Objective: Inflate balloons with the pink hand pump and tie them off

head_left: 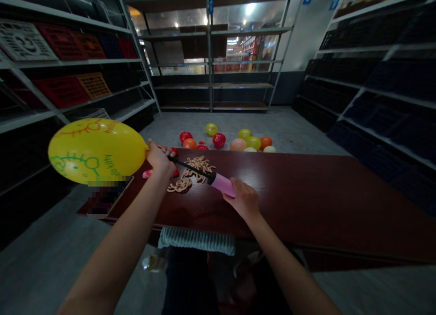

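A large yellow balloon point(98, 147) with red and green drawings and lettering is blown up at the left. My left hand point(158, 157) is closed around its neck and the near end of a hand balloon pump. The pump's black rod runs down to its pink barrel point(222, 184), around which my right hand point(245, 199) is wrapped. The rod is drawn well out of the barrel. Beneath the rod lie beige curly rings point(199, 165) on the dark red table point(306, 192). Small red and pink pieces point(147, 174), perhaps uninflated balloons, are partly hidden by my left hand.
Several inflated balloons, including a red one point(219, 140) and a peach one point(238, 145), are beyond the table's far edge. Crates point(63, 91) fill shelves at left; a metal rack point(210, 79) stands behind. A ribbed blue-grey cloth item point(196, 240) is at the near edge.
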Action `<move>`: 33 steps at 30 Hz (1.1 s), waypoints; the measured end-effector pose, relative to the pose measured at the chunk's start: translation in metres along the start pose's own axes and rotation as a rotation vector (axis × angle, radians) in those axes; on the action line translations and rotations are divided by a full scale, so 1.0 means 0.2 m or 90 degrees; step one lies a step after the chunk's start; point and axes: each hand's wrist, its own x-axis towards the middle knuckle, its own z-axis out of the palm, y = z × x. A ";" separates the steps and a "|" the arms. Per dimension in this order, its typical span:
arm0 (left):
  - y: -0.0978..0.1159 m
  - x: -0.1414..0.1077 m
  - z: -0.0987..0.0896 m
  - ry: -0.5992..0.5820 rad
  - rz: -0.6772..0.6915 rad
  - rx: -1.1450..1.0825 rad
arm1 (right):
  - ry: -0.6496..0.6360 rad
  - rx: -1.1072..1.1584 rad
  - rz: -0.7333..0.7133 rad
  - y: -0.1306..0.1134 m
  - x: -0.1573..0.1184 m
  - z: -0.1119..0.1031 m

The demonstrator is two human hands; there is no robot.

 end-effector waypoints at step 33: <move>-0.27 -0.22 -0.05 0.034 -0.050 0.061 | -0.074 -0.007 -0.021 -0.02 -0.01 -0.02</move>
